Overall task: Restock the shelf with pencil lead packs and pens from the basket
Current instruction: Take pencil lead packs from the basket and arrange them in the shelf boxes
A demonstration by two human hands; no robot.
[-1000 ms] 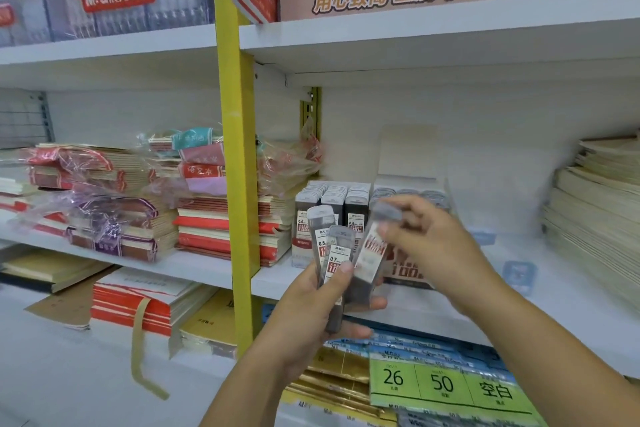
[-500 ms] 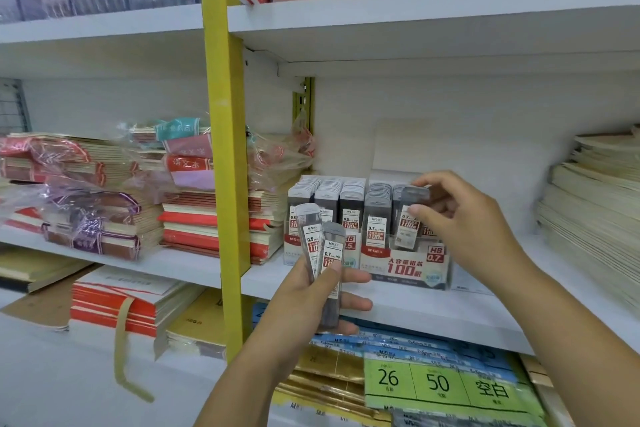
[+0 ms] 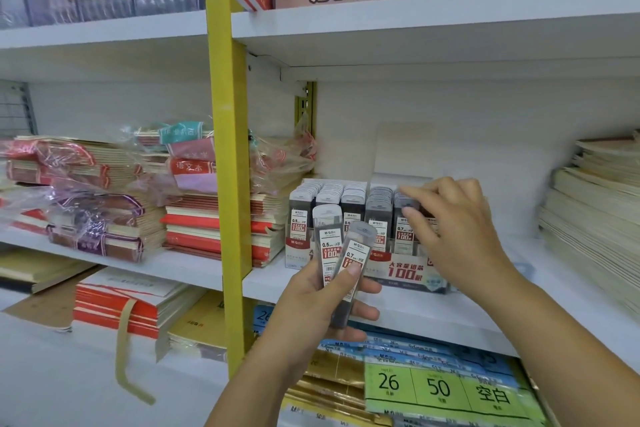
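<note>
Lead packs (image 3: pixel 353 196) upright in display box (image 3: pixel 401 272)

Glossy clear plastic lead packs (image 3: pixel 341 253), matt white shelf (image 3: pixel 194 265), crinkled plastic-wrapped notebooks (image 3: pixel 104 198)

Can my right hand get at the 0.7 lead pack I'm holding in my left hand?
Probably yes: the 0.7 lead pack sticks up uncovered from the left hand, with the right hand nearby at the display box.

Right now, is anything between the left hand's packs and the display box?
Only the right hand, pinching a pack in the display box's right rows; the lead packs in the left hand otherwise have an open path.
</note>
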